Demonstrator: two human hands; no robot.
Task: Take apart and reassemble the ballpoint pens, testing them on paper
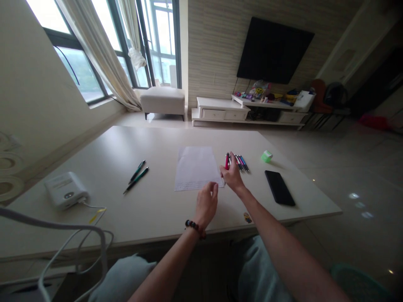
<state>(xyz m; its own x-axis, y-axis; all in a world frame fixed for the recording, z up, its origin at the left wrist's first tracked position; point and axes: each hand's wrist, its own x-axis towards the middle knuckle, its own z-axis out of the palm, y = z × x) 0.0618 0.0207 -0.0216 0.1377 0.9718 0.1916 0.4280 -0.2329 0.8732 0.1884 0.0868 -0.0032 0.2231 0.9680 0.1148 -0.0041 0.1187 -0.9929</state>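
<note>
A pink-red pen stands nearly upright in my right hand, whose fingers are closed around it. This hand is at the right edge of a white sheet of paper, which has lines of small writing along its near edge. My left hand is by the near edge of the sheet, fingers loosely curved and thumb apart, with nothing visible in it. Several pens lie side by side just beyond my right hand, which partly hides them. Two green and black pens rest on the left.
On the white table are a black phone and a small green and white object at right. A white charger-like box with a cable sits at left. A small cartoon sticker is near the front edge.
</note>
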